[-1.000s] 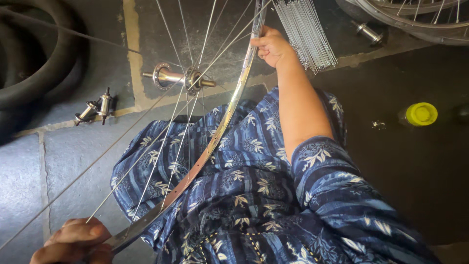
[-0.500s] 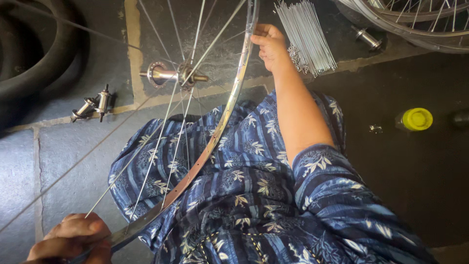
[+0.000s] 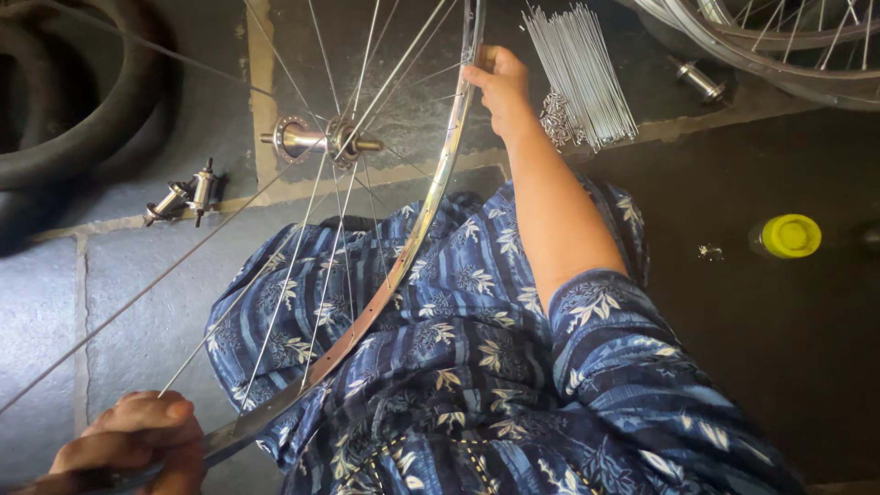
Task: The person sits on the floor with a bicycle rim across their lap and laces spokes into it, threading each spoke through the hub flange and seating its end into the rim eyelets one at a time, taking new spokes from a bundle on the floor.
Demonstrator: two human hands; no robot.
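Floor: grey stone slabs [image 3: 55,302]
Rim [image 3: 417,238]: shiny silver, thin spokes (half-laced)
Right hand [image 3: 500,87]: pinching rim, 12 o'clock
Left hand [image 3: 137,440]: gripping rim, 7 o'clock

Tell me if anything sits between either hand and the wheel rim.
Nothing visible does. The right hand grips the wheel rim at its far side, and the left hand closes on it at the near end. The spokes run inward to the hub, away from both grips.

left hand [image 3: 133,440]: rose along rim [image 3: 385,284] | hub [image 3: 321,140]: drifted slightly left
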